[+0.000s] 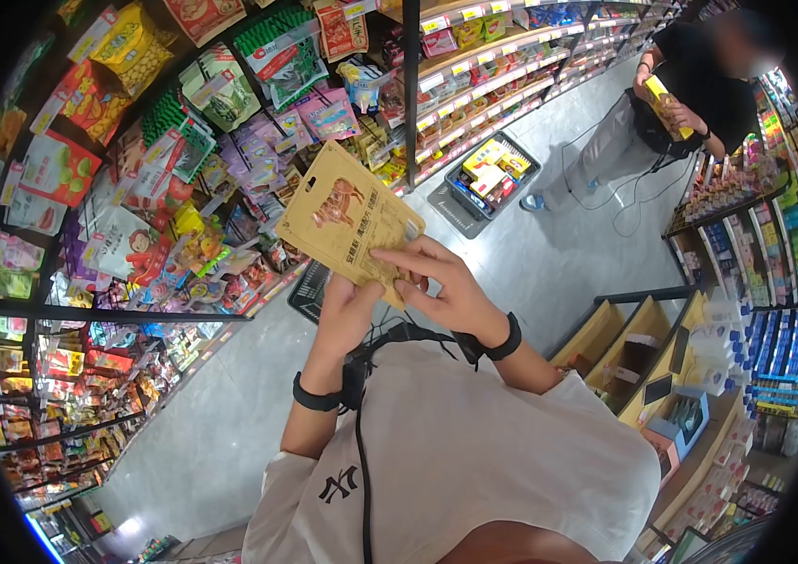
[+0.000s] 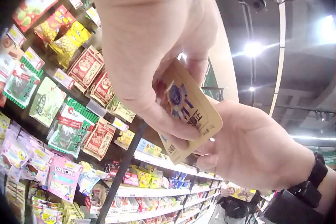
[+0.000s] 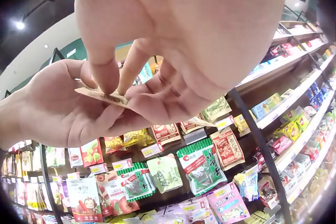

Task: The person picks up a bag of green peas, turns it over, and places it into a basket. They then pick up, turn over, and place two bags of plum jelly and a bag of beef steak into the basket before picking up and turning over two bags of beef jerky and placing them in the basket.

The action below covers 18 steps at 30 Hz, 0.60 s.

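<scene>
A tan flat snack pouch [image 1: 347, 221] with a reddish-brown cow picture and a hang hole is held up before the chest, tilted. At its lower edge, my left hand [image 1: 346, 315] grips it, thumb on the front and fingers behind. My right hand [image 1: 450, 287] is at the lower right corner, its index finger across the printed face and its thumb close by, pinching there. The left wrist view shows the back of the pouch [image 2: 186, 111] between both hands. Seen from the right wrist, the pouch [image 3: 102, 96] is nearly edge-on, mostly covered by fingers.
Hanging snack bags [image 1: 215, 89] fill the shelf ahead and left. A black shopping basket [image 1: 485, 183] with yellow packs stands on the grey floor [image 1: 559, 254]. Beyond it, a person [image 1: 700, 85] holds a yellow box. Wooden display bins [image 1: 629, 343] stand at right.
</scene>
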Tool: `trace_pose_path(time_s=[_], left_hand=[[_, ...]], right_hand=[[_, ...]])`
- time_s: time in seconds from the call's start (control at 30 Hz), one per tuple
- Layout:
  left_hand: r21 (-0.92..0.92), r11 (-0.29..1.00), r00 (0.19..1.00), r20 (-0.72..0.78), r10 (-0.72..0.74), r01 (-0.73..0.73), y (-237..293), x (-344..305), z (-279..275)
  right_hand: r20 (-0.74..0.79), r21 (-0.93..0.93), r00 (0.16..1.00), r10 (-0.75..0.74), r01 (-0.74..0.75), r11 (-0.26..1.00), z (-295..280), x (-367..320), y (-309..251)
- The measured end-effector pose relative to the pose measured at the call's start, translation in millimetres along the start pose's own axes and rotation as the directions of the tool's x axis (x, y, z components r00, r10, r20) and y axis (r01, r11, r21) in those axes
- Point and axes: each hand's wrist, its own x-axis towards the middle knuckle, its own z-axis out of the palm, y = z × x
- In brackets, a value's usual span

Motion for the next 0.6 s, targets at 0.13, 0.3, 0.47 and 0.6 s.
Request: trace_pose_path(time_s=[0.13,0.3,0.47,0.6], left_hand=[[0.026,0.999,0.999,-0.031,-0.019,0.020,-3,0,5],[0.084,0.996,0.998,-0.047,0.036,-0.031,-4,3,15],[0.113,0.992,0.998,0.002,0.056,-0.056,-3,3,21],[0.133,0.989,0.998,0.009,0.057,-0.058,0,6,27]], right_hand=[[-0.001,0.011,1.000,-0.007,0.007,1.000,-6,-4,0],[-0.004,0.025,1.000,-0.022,0.022,0.999,-13,-7,2],[-0.011,0.042,1.000,-0.016,0.016,0.999,-17,-12,3],[-0.013,0.015,1.000,-0.029,0.029,0.999,-20,-14,1]])
